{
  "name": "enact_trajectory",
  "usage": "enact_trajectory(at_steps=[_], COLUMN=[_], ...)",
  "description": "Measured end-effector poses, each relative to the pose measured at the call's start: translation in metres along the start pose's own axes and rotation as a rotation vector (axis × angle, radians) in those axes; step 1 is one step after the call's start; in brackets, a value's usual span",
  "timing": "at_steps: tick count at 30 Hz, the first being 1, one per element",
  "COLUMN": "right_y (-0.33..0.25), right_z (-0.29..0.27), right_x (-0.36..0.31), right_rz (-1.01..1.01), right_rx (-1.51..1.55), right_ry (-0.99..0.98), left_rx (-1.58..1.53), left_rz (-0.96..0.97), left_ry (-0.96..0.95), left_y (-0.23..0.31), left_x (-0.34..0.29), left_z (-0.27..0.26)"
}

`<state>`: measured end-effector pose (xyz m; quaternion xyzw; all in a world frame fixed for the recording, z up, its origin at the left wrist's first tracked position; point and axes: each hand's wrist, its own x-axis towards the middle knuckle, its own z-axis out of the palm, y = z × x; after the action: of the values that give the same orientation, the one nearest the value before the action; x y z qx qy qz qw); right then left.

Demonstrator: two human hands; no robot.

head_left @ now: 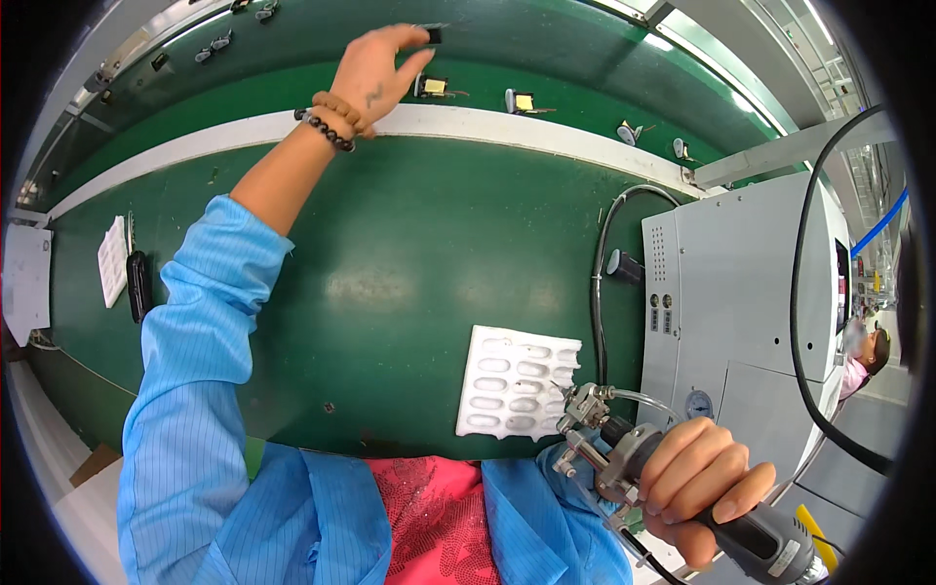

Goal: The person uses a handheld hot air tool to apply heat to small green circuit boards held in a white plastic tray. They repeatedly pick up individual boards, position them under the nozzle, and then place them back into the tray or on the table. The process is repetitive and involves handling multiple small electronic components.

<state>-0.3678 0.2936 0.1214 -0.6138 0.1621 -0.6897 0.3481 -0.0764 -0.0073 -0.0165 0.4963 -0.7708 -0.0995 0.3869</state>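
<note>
My left arm stretches far over the bench, and my left hand (375,73) hangs above the green strip behind the white rail. Its thumb and fingers are spread, with the fingertips at a small black part (434,36) that has thin wires. Just below that lies another small part with a yellow block and wires (430,87). At the lower right my right hand (704,478) is closed around a black-and-grey power screwdriver (765,541) with metal fittings and thin hoses. Its metal head (587,405) points left, over the right edge of a white moulded tray (495,382) with oval hollows.
Several more small parts, such as one with a yellow block (525,100), lie along the strip. A white rail (507,130) separates it from the green bench (390,224). A grey machine (721,283) and a black cable (597,283) stand right. Another white tray (113,261) lies left.
</note>
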Motion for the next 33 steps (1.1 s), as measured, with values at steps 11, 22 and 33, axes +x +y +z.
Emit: enact_trajectory(at_steps=[11,22,33], right_y=[0.006,0.0,-0.008], right_z=[-0.002,-0.01,-0.011], right_x=[-0.001,-0.001,-0.005], right_rz=[0.022,0.058,0.033], right_rx=[0.018,0.043,0.025], right_ry=[-0.032,-0.08,-0.102], left_rx=[0.094,-0.526,-0.495], left_rz=[0.083,0.168,0.155], left_ry=[-0.1,-0.296,-0.291], left_y=[-0.046,0.14,0.188], left_x=[0.004,-0.119,-0.2], left_z=[0.035,-0.006,0.011])
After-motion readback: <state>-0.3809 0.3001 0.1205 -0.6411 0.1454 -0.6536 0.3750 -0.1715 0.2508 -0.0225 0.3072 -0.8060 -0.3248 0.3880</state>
